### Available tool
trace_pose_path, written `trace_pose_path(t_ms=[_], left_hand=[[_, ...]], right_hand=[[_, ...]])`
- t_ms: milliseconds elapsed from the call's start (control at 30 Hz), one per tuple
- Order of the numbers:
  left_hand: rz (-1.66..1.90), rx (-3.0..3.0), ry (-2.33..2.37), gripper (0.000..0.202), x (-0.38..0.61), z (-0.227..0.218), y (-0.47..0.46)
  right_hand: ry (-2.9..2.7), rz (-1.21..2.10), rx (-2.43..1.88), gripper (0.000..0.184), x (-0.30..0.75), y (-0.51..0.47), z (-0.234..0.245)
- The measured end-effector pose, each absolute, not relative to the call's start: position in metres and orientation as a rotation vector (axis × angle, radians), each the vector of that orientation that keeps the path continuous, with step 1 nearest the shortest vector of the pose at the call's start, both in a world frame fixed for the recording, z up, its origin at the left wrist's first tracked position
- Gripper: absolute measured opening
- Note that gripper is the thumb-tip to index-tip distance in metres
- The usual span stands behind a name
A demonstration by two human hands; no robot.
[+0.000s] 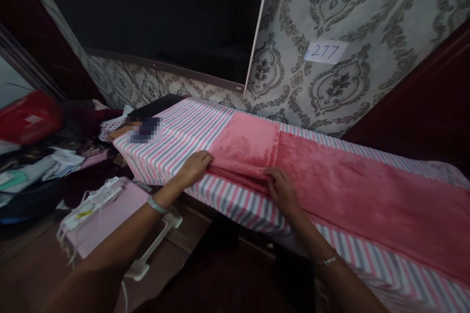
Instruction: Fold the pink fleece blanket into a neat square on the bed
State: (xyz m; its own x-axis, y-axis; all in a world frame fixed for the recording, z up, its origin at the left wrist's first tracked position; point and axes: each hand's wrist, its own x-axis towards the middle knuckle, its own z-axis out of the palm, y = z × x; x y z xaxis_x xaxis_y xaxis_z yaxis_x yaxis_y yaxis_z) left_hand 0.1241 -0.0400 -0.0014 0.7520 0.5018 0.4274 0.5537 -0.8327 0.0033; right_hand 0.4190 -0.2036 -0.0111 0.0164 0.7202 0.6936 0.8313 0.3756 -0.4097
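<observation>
Currently my left hand [194, 168] pinches the near left corner of the folded pink blanket [246, 142], and the fingers of my right hand [283, 190] grasp its front edge, close to where the doubled-over layer ends. The blanket lies lengthwise on a striped cloth [176, 132], stretching to the right side of my view. Beyond it, a dark television [157, 14] hangs on the patterned wall [370, 5], beside a paper [326, 52] reading 277. Off to my left, clothes [64, 164] sit heaped near a white power strip [107, 194].
</observation>
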Motion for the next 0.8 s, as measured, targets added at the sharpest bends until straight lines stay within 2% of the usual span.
trace_pose_path(t_ms=[133,367,567,667,800], left_hand=[[-0.591,-2.863,-0.863,0.025,0.121,-0.004,-0.043],[-0.730,-2.925,-0.799,0.028,0.112,-0.007,-0.042],[-0.971,-2.856,-0.717,0.037,0.132,0.019,-0.052],[-0.914,-2.909,-0.520,0.038,0.169,0.026,-0.074],[-0.764,-3.024,-0.318,0.032,0.213,0.012,-0.102]], right_hand=[[-1.815,-0.158,-1.417,0.028,0.418,-0.216,-0.033],[-1.843,-0.200,-1.357,0.028,0.420,-0.224,-0.040],[-1.894,-0.228,-1.376,0.031,0.416,-0.230,-0.032],[-1.867,-0.240,-1.368,0.030,0.414,-0.228,-0.030],[-1.763,-0.182,-1.388,0.029,0.413,-0.223,-0.033]])
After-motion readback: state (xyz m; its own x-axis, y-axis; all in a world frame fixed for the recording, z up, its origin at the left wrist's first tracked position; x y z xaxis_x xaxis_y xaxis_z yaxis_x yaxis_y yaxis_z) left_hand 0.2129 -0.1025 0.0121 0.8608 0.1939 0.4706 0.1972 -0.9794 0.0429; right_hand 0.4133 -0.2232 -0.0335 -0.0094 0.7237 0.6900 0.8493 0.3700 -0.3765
